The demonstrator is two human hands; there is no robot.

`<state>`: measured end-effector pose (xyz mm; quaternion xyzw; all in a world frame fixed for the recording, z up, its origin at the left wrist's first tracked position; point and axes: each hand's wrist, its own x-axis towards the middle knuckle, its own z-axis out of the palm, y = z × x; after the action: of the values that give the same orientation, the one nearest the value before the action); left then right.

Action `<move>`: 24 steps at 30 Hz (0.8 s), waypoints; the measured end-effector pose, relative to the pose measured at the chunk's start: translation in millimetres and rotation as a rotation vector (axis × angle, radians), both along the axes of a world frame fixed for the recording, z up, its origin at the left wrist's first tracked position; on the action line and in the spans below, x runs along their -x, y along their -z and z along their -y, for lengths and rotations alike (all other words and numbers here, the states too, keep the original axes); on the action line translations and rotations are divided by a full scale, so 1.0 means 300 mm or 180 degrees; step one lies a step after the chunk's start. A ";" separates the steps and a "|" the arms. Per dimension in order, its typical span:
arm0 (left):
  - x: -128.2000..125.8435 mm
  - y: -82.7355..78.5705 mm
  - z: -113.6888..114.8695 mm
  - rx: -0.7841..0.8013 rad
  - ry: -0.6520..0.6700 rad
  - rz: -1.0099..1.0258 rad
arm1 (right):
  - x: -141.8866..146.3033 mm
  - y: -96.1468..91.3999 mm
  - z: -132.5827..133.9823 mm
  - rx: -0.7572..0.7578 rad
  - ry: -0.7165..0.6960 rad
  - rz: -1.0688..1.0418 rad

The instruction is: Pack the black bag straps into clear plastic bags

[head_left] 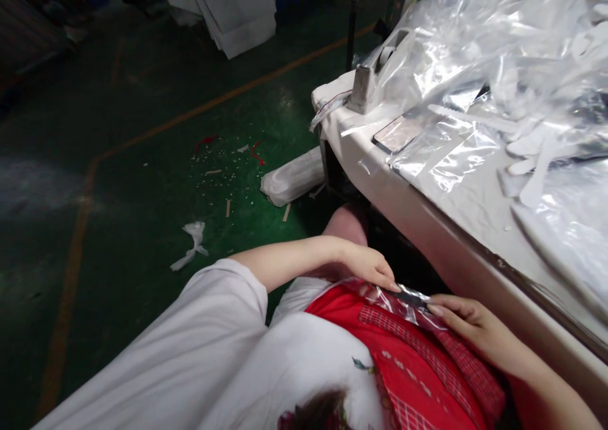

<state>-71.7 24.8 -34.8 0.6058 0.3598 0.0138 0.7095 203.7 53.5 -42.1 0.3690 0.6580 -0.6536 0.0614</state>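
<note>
Over my lap, a clear plastic bag [380,296] with a dark strip [412,296] at its upper edge stretches between my hands. My left hand [368,265] pinches one end of the bag, its fingers pointing down to the right. At the other end, the thumb and fingers of my right hand [463,316] are closed on the edge. Part of the bag lies against my red apron [342,316]. What the dark strip is, I cannot make out.
To the right stands a white table [475,227] heaped with clear plastic bags [498,56] and white plastic pieces [539,170]. A phone-like flat object [399,132] lies near its edge. A white roll [292,177] and scraps [192,243] lie on the green floor.
</note>
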 end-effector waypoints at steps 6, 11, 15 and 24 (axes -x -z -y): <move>-0.077 0.019 0.015 0.0627 0.0023 0.0291 | 0.034 -0.007 0.013 -0.0850 -0.0053 0.0260; -0.149 0.042 0.019 0.0683 -0.0026 0.0556 | 0.122 -0.044 0.054 -0.0376 -0.0558 -0.0001; -0.096 0.074 -0.005 0.1055 -0.0158 0.0532 | 0.110 -0.061 0.056 -0.0384 -0.0566 -0.0051; 0.083 0.081 -0.018 0.2369 0.0220 0.0497 | 0.037 -0.054 0.037 -0.2553 -0.0459 0.0050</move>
<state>-96.5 30.1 -59.0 0.3156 0.2644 -0.0957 0.9063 192.7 42.3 -26.0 0.3215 0.8844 -0.3363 -0.0367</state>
